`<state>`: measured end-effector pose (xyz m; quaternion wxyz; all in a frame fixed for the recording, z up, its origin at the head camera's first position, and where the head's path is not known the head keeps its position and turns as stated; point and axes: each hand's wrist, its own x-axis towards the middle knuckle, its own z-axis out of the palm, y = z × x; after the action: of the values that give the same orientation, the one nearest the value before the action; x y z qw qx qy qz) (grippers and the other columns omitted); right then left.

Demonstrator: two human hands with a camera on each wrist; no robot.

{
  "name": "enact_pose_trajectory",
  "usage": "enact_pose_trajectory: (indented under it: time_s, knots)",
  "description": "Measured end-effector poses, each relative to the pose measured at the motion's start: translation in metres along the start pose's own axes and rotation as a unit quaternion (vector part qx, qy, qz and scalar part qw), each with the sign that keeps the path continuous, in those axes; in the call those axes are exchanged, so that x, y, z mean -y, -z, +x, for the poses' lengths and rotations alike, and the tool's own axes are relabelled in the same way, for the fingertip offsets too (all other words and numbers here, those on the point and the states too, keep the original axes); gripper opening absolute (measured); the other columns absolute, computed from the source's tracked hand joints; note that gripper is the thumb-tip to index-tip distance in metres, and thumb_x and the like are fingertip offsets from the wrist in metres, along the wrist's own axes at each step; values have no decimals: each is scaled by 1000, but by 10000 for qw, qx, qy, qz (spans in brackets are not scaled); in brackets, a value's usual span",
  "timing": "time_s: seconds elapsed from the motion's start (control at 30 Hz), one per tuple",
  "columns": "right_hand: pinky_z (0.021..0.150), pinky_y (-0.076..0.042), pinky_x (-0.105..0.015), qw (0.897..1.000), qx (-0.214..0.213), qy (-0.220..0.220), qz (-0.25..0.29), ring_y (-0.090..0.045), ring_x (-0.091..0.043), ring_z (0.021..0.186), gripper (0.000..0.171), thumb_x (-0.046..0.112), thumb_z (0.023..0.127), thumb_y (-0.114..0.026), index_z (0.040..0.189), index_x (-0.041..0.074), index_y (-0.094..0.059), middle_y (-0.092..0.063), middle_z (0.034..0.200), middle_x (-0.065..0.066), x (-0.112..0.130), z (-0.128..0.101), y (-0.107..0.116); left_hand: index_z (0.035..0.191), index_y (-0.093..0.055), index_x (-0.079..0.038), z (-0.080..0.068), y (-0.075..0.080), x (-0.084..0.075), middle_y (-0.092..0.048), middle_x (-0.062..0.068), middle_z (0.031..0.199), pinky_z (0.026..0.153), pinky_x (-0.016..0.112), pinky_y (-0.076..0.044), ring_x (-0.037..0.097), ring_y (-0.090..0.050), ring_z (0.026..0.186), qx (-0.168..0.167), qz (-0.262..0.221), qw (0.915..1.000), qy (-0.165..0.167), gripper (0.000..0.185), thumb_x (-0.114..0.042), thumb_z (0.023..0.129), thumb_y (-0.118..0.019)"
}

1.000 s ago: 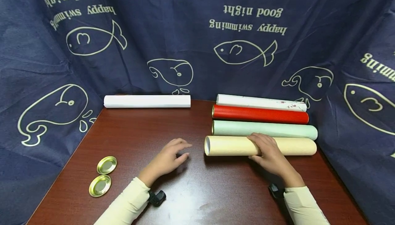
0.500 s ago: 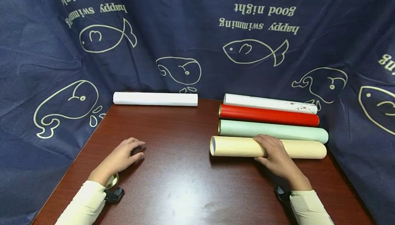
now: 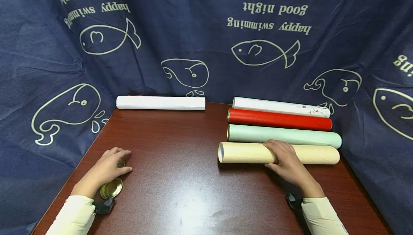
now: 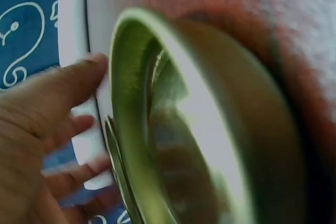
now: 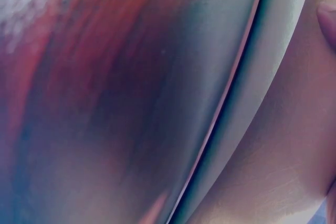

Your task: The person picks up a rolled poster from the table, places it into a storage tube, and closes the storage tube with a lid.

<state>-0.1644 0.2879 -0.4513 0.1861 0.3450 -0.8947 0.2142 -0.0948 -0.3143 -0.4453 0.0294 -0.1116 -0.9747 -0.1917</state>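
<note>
1. Probably at a lid-picking step: poised over the far gold lid (image 3: 120,163) with the left hand (image 3: 104,167), while holding the cream tube (image 3: 245,152) with the right hand (image 3: 287,158).
2. At the right hand: wrapped round the cream tube near mid-length, with fingers over the top and thumb against the near side.
3. At the left hand: spread wide between thumb and fingers, with part of the far gold lid showing in the gap. Cannot tell about contact; too blurred in the left wrist view.
4. By judgement, next calling for a narrowing of left thumb and fingers onto the lid's rim, without nudging the near gold lid (image 3: 113,188), just beside the left palm on the wrist side. Also calling for a steady right-hand hold, to guard against rolling.
5. About the cream tube: pale, plain and smooth; hollow at the end left of the right-hand grip, with no gold edge visible there; rounded-looking at the end right of it. Cannot tell about full contact with the table (image 3: 180,131).
6. About the lids: shiny and dished, with a deep rim on the near one.
7. Just beyond the right-hand grip: the green tube (image 3: 284,134), then the red tube (image 3: 280,119), both gold-edged at left.
</note>
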Motion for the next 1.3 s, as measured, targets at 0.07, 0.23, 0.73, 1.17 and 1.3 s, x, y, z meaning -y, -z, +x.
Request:
enact_pose_trajectory:
  time_s: [0.07, 0.23, 0.73, 1.17, 1.3]
  knots:
    - [96, -33, -54, 10000, 4, 22, 7, -51, -35, 119, 77, 3, 56, -92, 126, 7, -59, -60, 125, -15, 0, -1, 0, 121, -63, 7, -4, 0, 4, -58, 25, 111, 83, 61, -45, 47, -53, 100, 56, -4, 9997, 238, 61, -26, 76, -86]
    - [97, -32, -54, 10000, -18, 51, 5, -51, -36, 119, 78, 2, 56, -92, 127, 6, -59, -60, 125, -17, 1, -1, 0, 124, -61, 8, -12, -1, 10, -57, 26, 114, 83, 60, -44, 47, -52, 102, 169, -94, 9983, 555, 61, -26, 79, -83]
    - [95, -33, -54, 10000, -56, 1, -10, -51, -36, 118, 77, 4, 56, -92, 126, 6, -60, -61, 125, -14, 0, -2, 0, 127, -61, 6, 7, 1, -20, -61, 14, 114, 87, 53, -47, 34, -59, 105, -636, -790, 9942, -363, 56, -21, 83, -82]
    - [95, -33, -54, 10000, -82, -41, 36, -51, -35, 118, 77, 4, 56, -92, 126, 7, -60, -60, 125, -13, 1, -3, 1, 134, -55, 8, 53, -37, -93, -55, 24, 127, 92, 39, -53, 31, -60, 112, -574, -3049, 9471, -823, 60, -7, 82, -82]
    - [96, -33, -54, 9999, -101, -42, 25, -51, -35, 119, 77, 5, 57, -92, 126, 7, -60, -60, 125, -13, 1, -3, 1, 133, -54, 10, 70, -57, -124, -53, 27, 128, 95, 36, -50, 35, -60, 112, -623, -3859, 9159, -915, 59, -2, 82, -80]
